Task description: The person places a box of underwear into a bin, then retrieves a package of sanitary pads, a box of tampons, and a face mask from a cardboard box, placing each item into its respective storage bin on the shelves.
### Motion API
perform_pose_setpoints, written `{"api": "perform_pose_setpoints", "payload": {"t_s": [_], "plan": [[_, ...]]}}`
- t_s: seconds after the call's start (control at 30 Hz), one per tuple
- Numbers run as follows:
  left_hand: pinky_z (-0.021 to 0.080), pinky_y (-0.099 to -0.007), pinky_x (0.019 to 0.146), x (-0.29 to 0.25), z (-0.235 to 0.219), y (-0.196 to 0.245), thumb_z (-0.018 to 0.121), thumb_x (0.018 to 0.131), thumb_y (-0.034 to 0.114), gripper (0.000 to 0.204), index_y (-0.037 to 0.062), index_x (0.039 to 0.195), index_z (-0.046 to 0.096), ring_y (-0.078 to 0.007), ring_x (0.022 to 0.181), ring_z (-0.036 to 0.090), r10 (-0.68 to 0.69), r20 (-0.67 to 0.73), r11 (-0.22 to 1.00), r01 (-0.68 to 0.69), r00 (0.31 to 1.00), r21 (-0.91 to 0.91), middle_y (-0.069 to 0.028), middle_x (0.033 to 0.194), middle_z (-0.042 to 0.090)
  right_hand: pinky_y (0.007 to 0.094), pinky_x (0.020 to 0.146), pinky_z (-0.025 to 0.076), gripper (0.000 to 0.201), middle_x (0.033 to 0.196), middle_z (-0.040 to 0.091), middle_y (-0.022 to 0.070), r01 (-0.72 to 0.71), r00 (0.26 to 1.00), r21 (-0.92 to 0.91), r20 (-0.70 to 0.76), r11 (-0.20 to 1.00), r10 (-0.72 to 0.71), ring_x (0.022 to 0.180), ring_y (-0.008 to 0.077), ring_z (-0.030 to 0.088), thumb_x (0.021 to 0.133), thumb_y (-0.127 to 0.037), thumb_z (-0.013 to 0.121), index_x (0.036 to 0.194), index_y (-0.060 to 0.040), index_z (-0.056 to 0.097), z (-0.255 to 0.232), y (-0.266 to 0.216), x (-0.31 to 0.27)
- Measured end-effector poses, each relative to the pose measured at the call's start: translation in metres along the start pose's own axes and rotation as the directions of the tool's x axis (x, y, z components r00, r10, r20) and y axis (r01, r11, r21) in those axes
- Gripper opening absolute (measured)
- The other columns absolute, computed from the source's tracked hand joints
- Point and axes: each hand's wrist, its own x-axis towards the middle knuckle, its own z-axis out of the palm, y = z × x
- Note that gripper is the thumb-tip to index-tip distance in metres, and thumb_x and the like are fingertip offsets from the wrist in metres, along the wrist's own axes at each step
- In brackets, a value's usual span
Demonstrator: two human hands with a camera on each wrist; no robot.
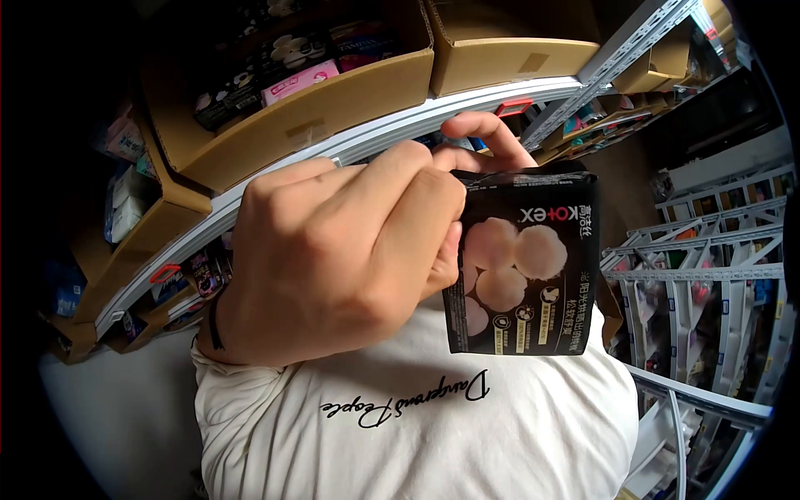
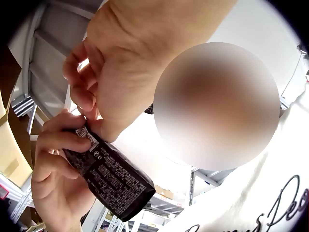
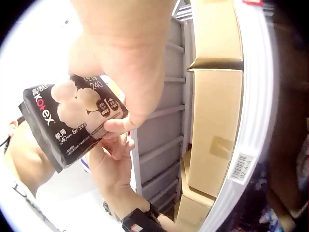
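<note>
A black Kotex package with pictures of white fluffy balls is held in front of the white shirt. My left hand, fingers curled, pinches its edge near a corner. Behind the package, my right hand shows only some bent fingers. In the left wrist view, my right hand grips the package across its barcode end, and the fingertips of my left hand meet that end. The right wrist view shows the package under my right hand, with my left hand beneath.
Cardboard boxes stand on a white metal shelf along the top and left, one holding black packs and a pink pack. More racks with goods are at the right. A shelf label shows in the right wrist view.
</note>
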Motion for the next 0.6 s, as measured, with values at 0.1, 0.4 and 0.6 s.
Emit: {"api": "perform_pose_setpoints", "payload": {"t_s": [0.1,0.4,0.6], "plan": [[0.037,-0.0287,0.044,-0.002,-0.001,-0.003,0.070,0.068,0.001,0.018,0.0047,0.079,0.056,-0.0186,0.048,0.053,-0.027,0.057,0.999,0.025,0.998,0.039,-0.0034,0.064,0.050,0.0390,0.084,0.056,0.111,0.113,0.056,0.0265,-0.009,1.000,-0.009,-0.018,1.000,0.009,0.096,0.0335,0.063,0.065,-0.056,0.083,0.142,0.0023,0.028,0.001,0.001,0.001],[0.027,-0.0324,0.050,-0.015,-0.021,-0.019,0.047,0.092,0.019,0.027,0.0026,0.072,0.042,-0.0170,0.054,0.038,-0.278,0.023,0.945,0.277,0.960,-0.175,-0.0073,0.064,0.038,0.0314,0.081,0.055,0.101,0.105,0.061,0.0262,-0.232,0.954,-0.386,-0.271,0.893,0.131,0.092,0.0271,0.065,0.076,-0.063,0.073,0.143,0.0007,0.032,0.020,-0.022,-0.006],[0.034,-0.0365,0.049,-0.093,-0.034,-0.057,0.053,0.096,0.016,0.033,0.0015,0.067,0.045,-0.0249,0.050,0.044,-0.440,0.294,0.798,0.520,0.848,-0.305,-0.0110,0.059,0.041,0.0357,0.078,0.057,0.105,0.111,0.057,0.0271,-0.035,0.994,-0.176,-0.106,0.984,0.016,0.098,0.0314,0.062,0.071,-0.064,0.077,0.143,-0.0015,0.033,-0.001,-0.015,-0.012]]}}
